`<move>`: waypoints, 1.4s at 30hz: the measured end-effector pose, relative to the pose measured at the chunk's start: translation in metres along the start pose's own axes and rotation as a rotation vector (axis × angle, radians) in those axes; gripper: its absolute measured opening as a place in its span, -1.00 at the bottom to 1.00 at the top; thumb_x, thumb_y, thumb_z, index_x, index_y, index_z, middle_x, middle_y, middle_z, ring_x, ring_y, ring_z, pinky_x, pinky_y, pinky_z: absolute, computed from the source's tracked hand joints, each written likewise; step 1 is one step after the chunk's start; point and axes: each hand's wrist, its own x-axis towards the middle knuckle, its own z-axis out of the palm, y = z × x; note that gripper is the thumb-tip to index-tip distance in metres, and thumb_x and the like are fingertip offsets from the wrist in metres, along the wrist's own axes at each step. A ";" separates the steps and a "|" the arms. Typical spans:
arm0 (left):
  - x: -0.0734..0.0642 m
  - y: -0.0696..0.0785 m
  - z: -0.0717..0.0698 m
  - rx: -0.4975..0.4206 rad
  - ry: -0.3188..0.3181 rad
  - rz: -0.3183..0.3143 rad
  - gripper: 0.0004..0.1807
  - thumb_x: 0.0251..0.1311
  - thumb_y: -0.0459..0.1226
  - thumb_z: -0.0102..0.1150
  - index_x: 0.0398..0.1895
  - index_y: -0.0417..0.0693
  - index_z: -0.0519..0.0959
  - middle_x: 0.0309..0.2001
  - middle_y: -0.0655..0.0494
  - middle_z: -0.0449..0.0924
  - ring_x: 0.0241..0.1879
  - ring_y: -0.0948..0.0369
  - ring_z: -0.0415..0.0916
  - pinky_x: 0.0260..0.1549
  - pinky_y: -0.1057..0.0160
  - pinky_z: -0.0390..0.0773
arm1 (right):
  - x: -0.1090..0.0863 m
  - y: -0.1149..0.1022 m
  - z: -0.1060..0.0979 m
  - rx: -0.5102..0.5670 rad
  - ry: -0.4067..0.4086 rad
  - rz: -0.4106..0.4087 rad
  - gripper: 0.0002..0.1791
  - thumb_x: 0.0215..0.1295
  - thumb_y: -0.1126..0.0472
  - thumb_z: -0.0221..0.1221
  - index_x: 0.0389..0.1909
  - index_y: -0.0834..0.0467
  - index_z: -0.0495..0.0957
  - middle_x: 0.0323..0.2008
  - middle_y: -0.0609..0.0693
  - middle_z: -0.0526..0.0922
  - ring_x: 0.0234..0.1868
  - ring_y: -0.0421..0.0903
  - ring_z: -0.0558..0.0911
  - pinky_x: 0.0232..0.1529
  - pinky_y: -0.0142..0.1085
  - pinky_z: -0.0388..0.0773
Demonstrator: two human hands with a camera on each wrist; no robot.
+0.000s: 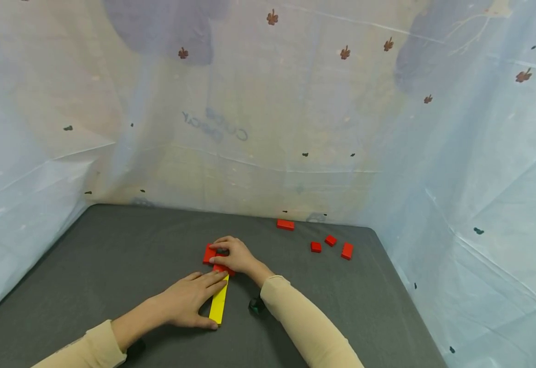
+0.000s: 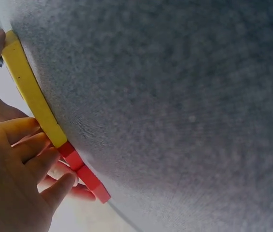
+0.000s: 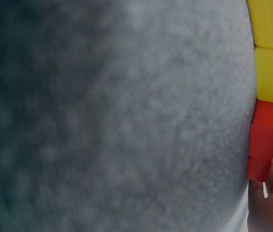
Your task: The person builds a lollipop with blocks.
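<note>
A yellow strip (image 1: 219,305) lies on the dark table; in the right wrist view a seam divides the yellow pieces (image 3: 270,75). Beyond its far end are red blocks (image 1: 217,268), partly covered by the hands. My left hand (image 1: 187,300) spans the strip, its thumb at the near end and its fairly straight fingers touching the far end near the red. With curved fingers and thumb, my right hand (image 1: 236,255) pinches the leftmost red block (image 1: 208,255). In the left wrist view, yellow (image 2: 32,92) and red blocks (image 2: 89,179) form one line.
Toward the back right lie loose red blocks: a long one (image 1: 285,225) near the back edge, two small ones (image 1: 316,247) (image 1: 330,240), and another long one (image 1: 347,251). A patterned plastic curtain (image 1: 249,102) hangs around the table (image 1: 148,245).
</note>
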 end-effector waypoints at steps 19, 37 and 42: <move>-0.001 0.000 0.002 0.003 0.022 0.003 0.10 -0.07 0.53 -0.10 0.44 0.04 0.23 0.49 0.10 0.08 0.42 0.12 0.13 0.24 -0.14 0.30 | 0.008 0.003 0.003 0.012 0.050 0.061 -0.58 0.33 0.01 0.18 0.19 -0.05 0.54 0.11 -0.07 0.55 -0.10 -0.20 0.55 -0.12 -0.41 0.51; 0.000 -0.001 0.004 0.006 0.041 0.008 0.11 -0.07 0.54 -0.11 0.45 0.05 0.22 0.47 0.10 0.11 0.40 0.13 0.16 0.23 -0.14 0.32 | 0.007 -0.002 -0.001 0.016 0.031 0.098 -0.60 0.32 0.04 0.19 0.16 -0.03 0.56 0.09 -0.07 0.56 -0.15 -0.22 0.54 -0.22 -0.45 0.48; 0.000 -0.001 0.004 0.002 0.042 0.009 0.10 -0.06 0.54 -0.10 0.45 0.05 0.22 0.48 0.10 0.11 0.40 0.13 0.16 0.23 -0.14 0.32 | 0.008 0.000 0.001 0.018 0.040 0.098 -0.60 0.32 0.03 0.19 0.16 -0.03 0.56 0.08 -0.07 0.57 -0.16 -0.22 0.54 -0.22 -0.45 0.48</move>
